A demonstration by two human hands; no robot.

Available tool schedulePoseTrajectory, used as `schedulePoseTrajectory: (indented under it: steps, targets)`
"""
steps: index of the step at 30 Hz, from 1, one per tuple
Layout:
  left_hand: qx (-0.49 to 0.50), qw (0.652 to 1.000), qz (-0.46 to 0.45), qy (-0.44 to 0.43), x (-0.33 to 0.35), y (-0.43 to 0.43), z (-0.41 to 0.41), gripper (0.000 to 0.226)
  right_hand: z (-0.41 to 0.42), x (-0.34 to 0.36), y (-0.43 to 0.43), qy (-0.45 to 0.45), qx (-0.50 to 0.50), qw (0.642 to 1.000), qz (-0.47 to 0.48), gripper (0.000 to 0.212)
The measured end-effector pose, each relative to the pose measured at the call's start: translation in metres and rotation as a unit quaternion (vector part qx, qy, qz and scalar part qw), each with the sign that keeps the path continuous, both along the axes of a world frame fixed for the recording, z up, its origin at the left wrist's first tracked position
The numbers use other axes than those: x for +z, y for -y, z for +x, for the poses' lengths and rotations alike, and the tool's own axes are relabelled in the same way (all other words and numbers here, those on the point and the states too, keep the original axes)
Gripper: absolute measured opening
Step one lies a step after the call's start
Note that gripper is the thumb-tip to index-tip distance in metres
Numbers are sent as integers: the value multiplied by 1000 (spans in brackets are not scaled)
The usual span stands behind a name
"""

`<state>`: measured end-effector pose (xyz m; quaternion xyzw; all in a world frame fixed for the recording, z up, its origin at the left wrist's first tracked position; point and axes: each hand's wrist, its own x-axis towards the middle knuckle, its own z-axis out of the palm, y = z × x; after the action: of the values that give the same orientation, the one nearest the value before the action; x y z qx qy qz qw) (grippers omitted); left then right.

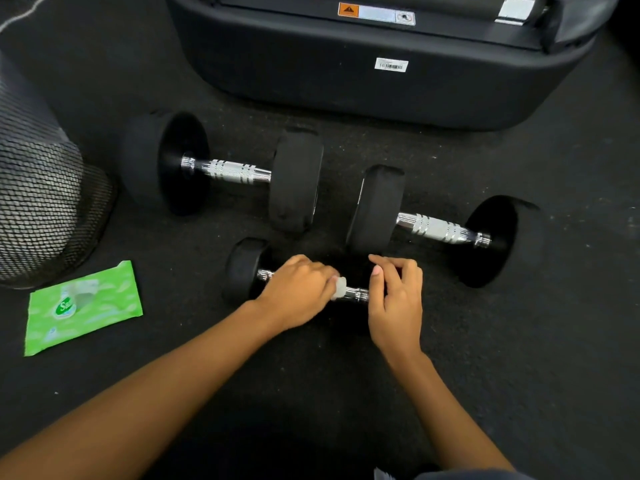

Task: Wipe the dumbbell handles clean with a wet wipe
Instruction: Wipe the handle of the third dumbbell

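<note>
Centrally, dumbbell (244,268); left hand (298,289), wet wipe (340,287) on handle (356,294); right hand (394,299) round end

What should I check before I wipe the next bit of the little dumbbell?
1. Wipe gripped by left hand on the little dumbbell's handle: ok.
2. Right hand holds the dumbbell's other end: ok.
3. Wipe wet enough: cannot tell.
4. Big left dumbbell and big right dumbbell wiped: cannot tell.
5. Wipe pack lies close by: ok.
</note>
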<state>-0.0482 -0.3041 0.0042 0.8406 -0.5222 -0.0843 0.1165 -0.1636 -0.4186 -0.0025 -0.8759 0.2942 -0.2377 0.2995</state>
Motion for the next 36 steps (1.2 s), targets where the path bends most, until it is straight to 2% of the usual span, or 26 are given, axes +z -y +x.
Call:
schedulePoseTrajectory:
  steps: [3, 8, 10, 12, 14, 17, 20, 23, 27, 32, 36]
  targets:
    - [-5, 1000, 1, 18, 0, 17, -12, 57, 1, 0, 0, 1, 3, 1000, 1, 45]
    - [-35, 999, -17, -31, -7, 10, -15, 49, -1, 0, 1, -1, 7, 1000, 4, 45]
    - [-12, 1000, 5, -11, -5, 8, -5, 56, -1, 0, 1, 0, 5, 1000, 0, 45]
    - [9, 999, 49, 11, -3, 10, 1, 47, 0, 0, 0, -3, 2, 1000, 3, 45]
    - [15, 998, 56, 35, -4, 13, -4, 42, 1, 0, 0, 0, 2, 1000, 5, 45]
    - [14, 1000, 14, 11, -7, 20, -20, 65, 1, 0, 0, 4, 1, 1000, 7, 46]
    - [-23, 999, -23, -31, -13, 17, -26, 55, 0, 0, 0, 3, 3, 1000, 3, 45]
    - [-41, 998, -28, -27, -12, 5, -15, 47, -1, 0, 0, 3, 7, 1000, 1, 44]
    - [13, 1000, -15, -9, -11, 2, -4, 63, 1, -1, 1, 1, 2, 1000, 5, 45]
    - [-47, 996, -72, -17, -13, 8, -20, 37, 1, 0, 2, -2, 6, 1000, 5, 46]
    - [-89, 989, -118, -20, -10, -5, -8, 34, 0, -1, 1, 0, 8, 1000, 13, 45]
